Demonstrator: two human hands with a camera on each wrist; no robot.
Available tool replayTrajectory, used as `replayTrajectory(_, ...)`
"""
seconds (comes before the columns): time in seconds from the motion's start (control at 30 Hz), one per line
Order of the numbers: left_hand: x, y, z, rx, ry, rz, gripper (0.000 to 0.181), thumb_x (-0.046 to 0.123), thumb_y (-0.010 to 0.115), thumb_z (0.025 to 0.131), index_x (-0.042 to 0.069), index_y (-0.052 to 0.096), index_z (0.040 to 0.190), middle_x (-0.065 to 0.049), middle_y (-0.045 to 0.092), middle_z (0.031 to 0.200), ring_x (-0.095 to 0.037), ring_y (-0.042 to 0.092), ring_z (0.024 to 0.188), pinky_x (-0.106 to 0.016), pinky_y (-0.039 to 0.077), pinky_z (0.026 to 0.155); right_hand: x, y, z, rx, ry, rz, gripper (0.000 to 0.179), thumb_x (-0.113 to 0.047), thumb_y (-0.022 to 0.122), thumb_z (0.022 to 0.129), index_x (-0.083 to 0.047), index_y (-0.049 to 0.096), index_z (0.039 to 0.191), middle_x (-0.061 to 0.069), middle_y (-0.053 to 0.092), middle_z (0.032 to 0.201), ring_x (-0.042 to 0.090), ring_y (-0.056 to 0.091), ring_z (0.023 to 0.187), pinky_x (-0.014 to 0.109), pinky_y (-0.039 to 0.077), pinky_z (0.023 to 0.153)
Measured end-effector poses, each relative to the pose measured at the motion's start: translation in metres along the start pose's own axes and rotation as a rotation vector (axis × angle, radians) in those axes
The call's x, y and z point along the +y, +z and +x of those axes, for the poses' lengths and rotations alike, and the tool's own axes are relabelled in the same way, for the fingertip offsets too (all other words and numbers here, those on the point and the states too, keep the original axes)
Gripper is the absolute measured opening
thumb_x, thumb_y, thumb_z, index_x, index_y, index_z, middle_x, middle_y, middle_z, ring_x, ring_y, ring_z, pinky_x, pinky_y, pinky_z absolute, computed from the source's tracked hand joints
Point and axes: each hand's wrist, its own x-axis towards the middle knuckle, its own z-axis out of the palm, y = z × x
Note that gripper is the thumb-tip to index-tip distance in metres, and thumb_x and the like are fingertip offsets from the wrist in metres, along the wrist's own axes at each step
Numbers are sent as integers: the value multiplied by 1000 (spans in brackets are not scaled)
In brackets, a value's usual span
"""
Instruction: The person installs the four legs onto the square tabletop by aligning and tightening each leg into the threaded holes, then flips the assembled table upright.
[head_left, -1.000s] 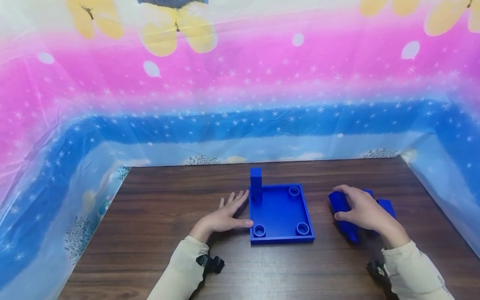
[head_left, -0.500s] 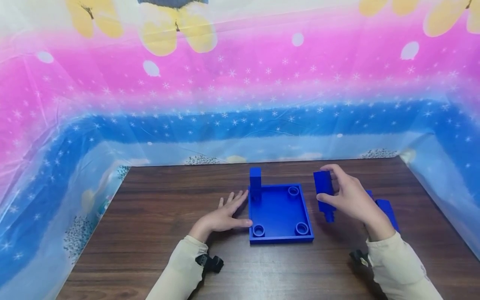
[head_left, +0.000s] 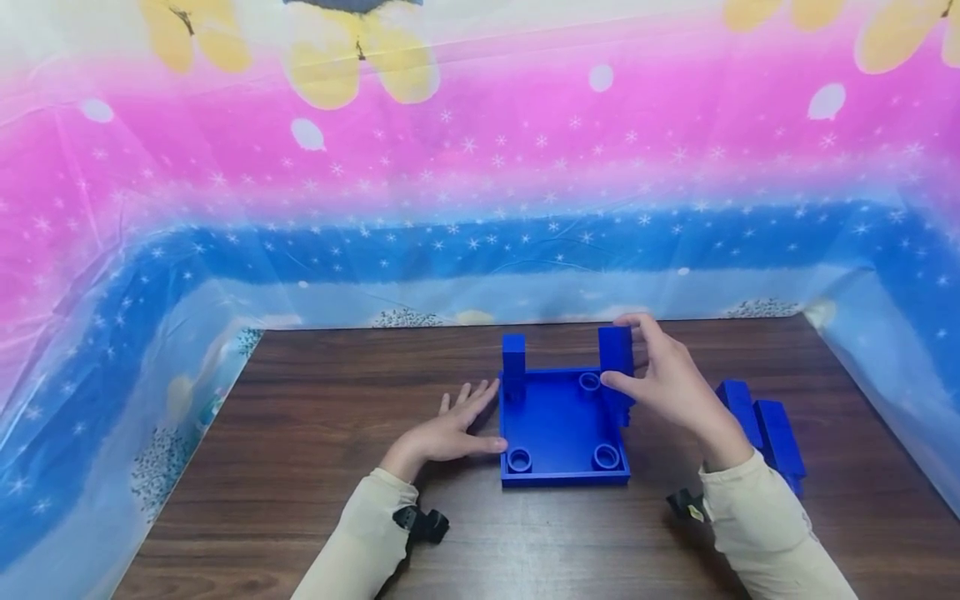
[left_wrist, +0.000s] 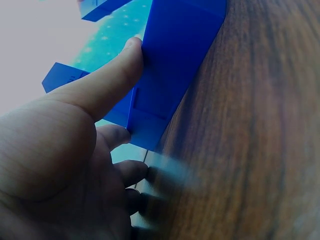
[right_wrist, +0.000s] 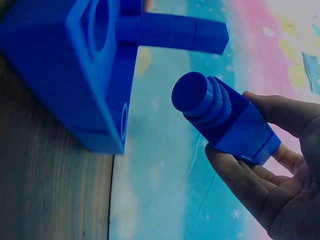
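Note:
A shallow blue square tray (head_left: 558, 433) lies on the table, with round sockets at three corners and an upright blue leg (head_left: 513, 367) at its far left corner. My left hand (head_left: 446, 433) rests at the tray's left side, fingers straight, thumb and forefinger touching the wall. In my right hand (head_left: 671, 383) a second blue leg (head_left: 615, 354) is pinched between thumb and fingers, near the tray's far right corner. The right wrist view shows the round ridged end (right_wrist: 195, 95) of this held leg pointing toward the tray, apart from it.
Two more blue legs, a left one (head_left: 738, 408) and a right one (head_left: 780, 442), lie on the brown wooden table (head_left: 337, 400) behind the right wrist. A patterned pink and blue cloth (head_left: 480, 192) hangs around the table's back and sides.
My right hand has picked a blue leg up from the group at the right and carried it left to the tray's far right corner. The left hand stays in place.

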Motion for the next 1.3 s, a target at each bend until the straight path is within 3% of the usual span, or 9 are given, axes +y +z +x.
replayTrajectory(0.2,-4,1,1,13,27,-17,110,64,69,95,16,6,171,-18,0,176,-39,-14,160,-61,-18,123,-15,12,6,24,-41,5,69,-9,86,90,-7,45,146,21,69,120,22,65,66,34,56,59)
replayTrajectory(0.4,-5,2,1,13,13,-15,111,67,68,94,18,5,172,-16,-1,176,-36,-15,160,-59,-17,124,-31,30,8,28,-91,51,69,-8,86,90,-8,45,145,20,65,131,27,71,93,37,60,69)
replayTrajectory(0.6,-2,1,2,11,2,-7,107,60,70,96,15,9,171,-20,2,176,-41,-13,160,-63,-16,123,-46,52,8,3,-157,99,70,-7,86,89,-11,43,144,18,60,139,29,71,99,33,61,69)
replayTrajectory(0.8,-1,-1,2,3,-21,12,102,52,70,99,17,7,171,-17,2,176,-38,-13,161,-61,-15,124,-58,70,6,-24,-190,135,67,-10,85,90,-12,42,142,16,60,133,28,68,101,40,62,72)
replayTrajectory(0.97,0,-1,0,8,-19,0,101,51,70,100,18,7,171,-17,2,176,-39,-12,160,-62,-15,124,-59,81,0,-72,-222,157,65,-9,83,92,-9,40,141,20,55,140,33,68,107,45,63,76)
replayTrajectory(1.13,1,-1,0,1,-15,-11,102,51,70,100,17,6,171,-18,0,176,-38,-14,160,-61,-17,123,-55,92,-5,-91,-239,138,63,-8,83,92,-8,39,138,20,54,137,32,63,103,39,62,71)
replayTrajectory(1.3,0,0,1,1,-17,-11,103,52,70,99,17,6,171,-18,0,176,-38,-15,160,-61,-17,123,-51,100,-8,-75,-243,109,63,-7,85,90,-9,40,135,14,55,123,27,57,94,29,56,63)
